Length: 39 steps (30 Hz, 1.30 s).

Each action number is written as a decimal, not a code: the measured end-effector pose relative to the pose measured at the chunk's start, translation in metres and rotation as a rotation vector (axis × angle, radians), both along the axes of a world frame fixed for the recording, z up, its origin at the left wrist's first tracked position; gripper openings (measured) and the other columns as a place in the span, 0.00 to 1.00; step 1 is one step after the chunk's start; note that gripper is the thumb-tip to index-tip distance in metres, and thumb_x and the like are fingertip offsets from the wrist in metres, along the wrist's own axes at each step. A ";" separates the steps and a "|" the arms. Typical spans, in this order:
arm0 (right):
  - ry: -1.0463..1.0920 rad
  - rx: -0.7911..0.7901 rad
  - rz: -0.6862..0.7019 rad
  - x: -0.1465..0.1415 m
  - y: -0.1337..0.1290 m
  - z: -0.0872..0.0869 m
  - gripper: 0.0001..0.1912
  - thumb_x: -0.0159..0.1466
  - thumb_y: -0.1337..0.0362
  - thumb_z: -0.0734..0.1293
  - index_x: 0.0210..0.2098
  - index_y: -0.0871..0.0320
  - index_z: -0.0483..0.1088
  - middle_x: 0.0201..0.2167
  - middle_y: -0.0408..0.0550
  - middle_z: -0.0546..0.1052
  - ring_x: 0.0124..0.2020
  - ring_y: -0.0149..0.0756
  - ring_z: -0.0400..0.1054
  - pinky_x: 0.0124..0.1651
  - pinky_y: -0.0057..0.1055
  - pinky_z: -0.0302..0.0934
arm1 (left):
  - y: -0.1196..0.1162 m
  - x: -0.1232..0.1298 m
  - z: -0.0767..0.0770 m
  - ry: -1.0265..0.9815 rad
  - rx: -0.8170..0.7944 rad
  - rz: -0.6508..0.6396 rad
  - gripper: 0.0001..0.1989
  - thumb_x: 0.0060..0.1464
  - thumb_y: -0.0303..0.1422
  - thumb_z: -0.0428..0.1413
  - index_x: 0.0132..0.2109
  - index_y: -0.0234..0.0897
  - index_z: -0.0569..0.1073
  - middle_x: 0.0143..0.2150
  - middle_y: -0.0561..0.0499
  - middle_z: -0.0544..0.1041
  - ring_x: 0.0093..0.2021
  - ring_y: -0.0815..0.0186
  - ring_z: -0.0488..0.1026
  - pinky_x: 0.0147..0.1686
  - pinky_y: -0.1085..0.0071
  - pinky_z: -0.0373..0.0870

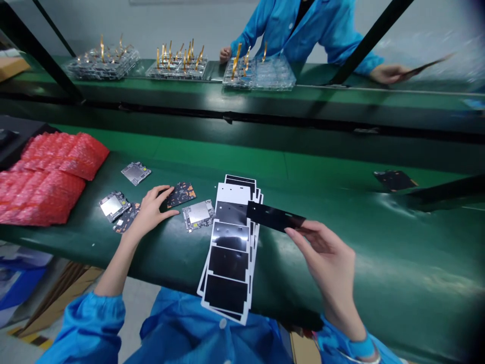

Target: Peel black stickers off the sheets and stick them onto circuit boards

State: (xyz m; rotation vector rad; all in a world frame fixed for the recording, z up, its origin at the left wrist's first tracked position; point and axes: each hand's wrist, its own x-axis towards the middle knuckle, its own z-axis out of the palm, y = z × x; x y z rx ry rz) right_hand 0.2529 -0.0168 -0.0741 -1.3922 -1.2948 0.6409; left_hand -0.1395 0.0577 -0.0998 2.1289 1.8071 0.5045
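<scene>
My right hand (326,253) pinches one end of a thin black rectangular sheet (275,216), whose other end reaches over a stack of white-edged sheets with black panels (229,263). The stack's top panel area is bare white. My left hand (153,210) has its fingers apart, fingertips at the left edge of a dark circuit board with orange patches (182,194). Just below that lies a board with a silver shield (199,213). Farther left are another silver board (136,173), one more silver board (114,206) and a dark board (128,218) partly behind my left wrist.
Red bubble-wrap packs (49,177) fill the left side. On the raised shelf (182,93) stand clear trays (178,65) with upright golden strips. Across it, a person in blue holds a dark piece. A dark board (395,180) lies at right, near a slanting post.
</scene>
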 end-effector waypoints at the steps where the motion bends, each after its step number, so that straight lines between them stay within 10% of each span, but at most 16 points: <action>1: 0.050 -0.013 -0.007 0.000 0.001 0.001 0.11 0.57 0.56 0.77 0.32 0.55 0.76 0.28 0.44 0.80 0.29 0.35 0.76 0.34 0.32 0.73 | -0.002 -0.006 -0.002 -0.027 -0.020 -0.004 0.30 0.56 0.45 0.61 0.63 0.41 0.70 0.60 0.41 0.70 0.63 0.49 0.67 0.66 0.50 0.62; 6: 0.251 -0.063 0.013 -0.007 0.007 0.010 0.13 0.52 0.55 0.80 0.27 0.55 0.76 0.24 0.42 0.80 0.26 0.33 0.75 0.30 0.27 0.71 | -0.022 -0.005 0.004 -0.310 0.029 0.070 0.32 0.52 0.46 0.64 0.61 0.40 0.70 0.57 0.43 0.67 0.60 0.54 0.70 0.64 0.54 0.68; 12: 0.353 -0.035 0.260 -0.032 0.002 0.048 0.10 0.58 0.59 0.78 0.26 0.53 0.75 0.38 0.46 0.85 0.50 0.47 0.80 0.50 0.43 0.75 | -0.065 0.071 0.064 -0.460 0.321 -0.223 0.36 0.53 0.34 0.68 0.67 0.49 0.65 0.62 0.45 0.67 0.63 0.58 0.69 0.62 0.61 0.73; 16: 0.273 0.068 0.335 -0.043 -0.006 0.072 0.07 0.60 0.65 0.76 0.29 0.50 0.76 0.29 0.42 0.83 0.59 0.50 0.74 0.60 0.54 0.69 | -0.076 0.113 0.095 -0.462 0.426 -0.397 0.44 0.51 0.32 0.70 0.70 0.47 0.60 0.62 0.45 0.72 0.61 0.58 0.72 0.60 0.61 0.76; 20: 0.139 0.115 0.298 -0.042 -0.011 0.080 0.07 0.59 0.68 0.77 0.29 0.49 0.77 0.27 0.39 0.83 0.46 0.46 0.80 0.62 0.56 0.68 | -0.074 0.125 0.098 -0.603 0.418 -0.388 0.49 0.47 0.32 0.72 0.71 0.50 0.58 0.63 0.47 0.73 0.61 0.56 0.73 0.56 0.58 0.79; 25: 0.141 0.087 0.308 -0.033 -0.015 0.081 0.10 0.58 0.72 0.76 0.31 0.49 0.78 0.29 0.38 0.82 0.31 0.33 0.76 0.35 0.31 0.73 | -0.075 0.125 0.099 -0.650 0.333 -0.420 0.50 0.47 0.33 0.72 0.72 0.54 0.57 0.63 0.47 0.73 0.60 0.55 0.74 0.55 0.57 0.81; 39: 0.170 -0.004 0.288 -0.026 -0.019 0.085 0.08 0.57 0.68 0.78 0.28 0.51 0.76 0.24 0.39 0.76 0.24 0.31 0.70 0.24 0.28 0.65 | -0.075 0.123 0.103 -0.660 0.297 -0.447 0.50 0.48 0.35 0.72 0.72 0.56 0.56 0.63 0.47 0.75 0.59 0.54 0.76 0.53 0.57 0.82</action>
